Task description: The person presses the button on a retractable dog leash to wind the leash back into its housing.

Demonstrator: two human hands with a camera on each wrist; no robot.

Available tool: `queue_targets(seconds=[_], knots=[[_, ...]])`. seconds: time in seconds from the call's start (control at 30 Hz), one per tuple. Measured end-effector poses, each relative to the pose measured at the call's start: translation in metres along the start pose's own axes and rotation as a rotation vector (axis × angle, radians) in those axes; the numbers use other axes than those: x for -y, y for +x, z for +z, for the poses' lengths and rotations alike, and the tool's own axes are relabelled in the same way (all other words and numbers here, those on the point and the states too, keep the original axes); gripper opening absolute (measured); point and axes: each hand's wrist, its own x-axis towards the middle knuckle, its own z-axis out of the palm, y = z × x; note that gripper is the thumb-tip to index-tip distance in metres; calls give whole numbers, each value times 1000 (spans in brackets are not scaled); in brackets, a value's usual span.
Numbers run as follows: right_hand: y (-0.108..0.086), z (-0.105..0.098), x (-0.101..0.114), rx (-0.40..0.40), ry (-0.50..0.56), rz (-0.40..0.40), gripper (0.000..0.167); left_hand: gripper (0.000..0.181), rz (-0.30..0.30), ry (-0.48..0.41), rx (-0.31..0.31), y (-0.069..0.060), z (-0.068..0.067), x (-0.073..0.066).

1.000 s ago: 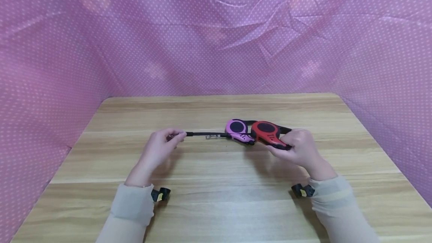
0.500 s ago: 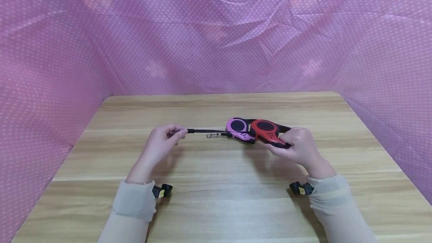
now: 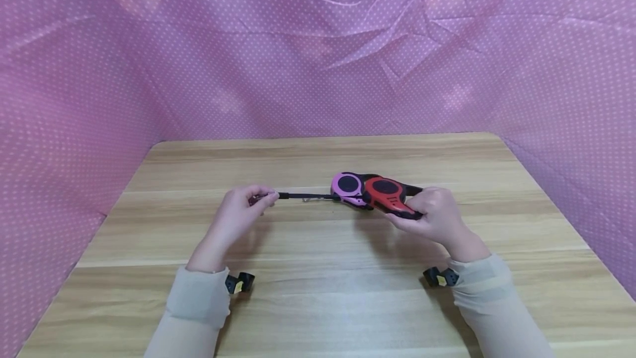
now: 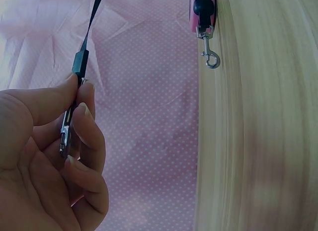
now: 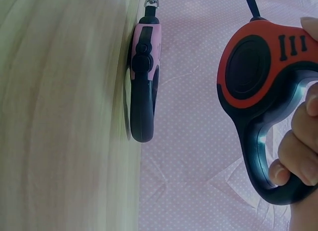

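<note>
My right hand [image 3: 434,214] grips the loop handle of a red retractable dog leash [image 3: 383,192], held above the table. Its black strap [image 3: 308,196] runs level across to my left hand [image 3: 243,209]. In the left wrist view my left thumb and fingers [image 4: 87,141] pinch the strap's end at the black sleeve [image 4: 79,62], where a metal clip [image 4: 64,134] lies along the fingers. A pink retractable leash [image 3: 347,184] rests on the table behind the red one, partly covered by it. Its metal snap hook [image 4: 210,54] points toward the left-hand side.
The wood-grain table [image 3: 318,291] reaches back to a pink dotted cloth [image 3: 318,70], which also hangs at both sides. Small black wrist cameras [image 3: 240,283] sit at both cuffs.
The red leash and my right hand have shifted slightly left. My left hand has edged slightly right with the strap end. The strap now overlaps the pink leash's hook in the head view.
</note>
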Motion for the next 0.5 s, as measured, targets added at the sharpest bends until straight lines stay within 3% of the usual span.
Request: queue_targets(seconds=[0.5], knots=[[3, 1, 3, 24, -13, -10, 65, 31, 9, 22, 37, 0, 3, -2]])
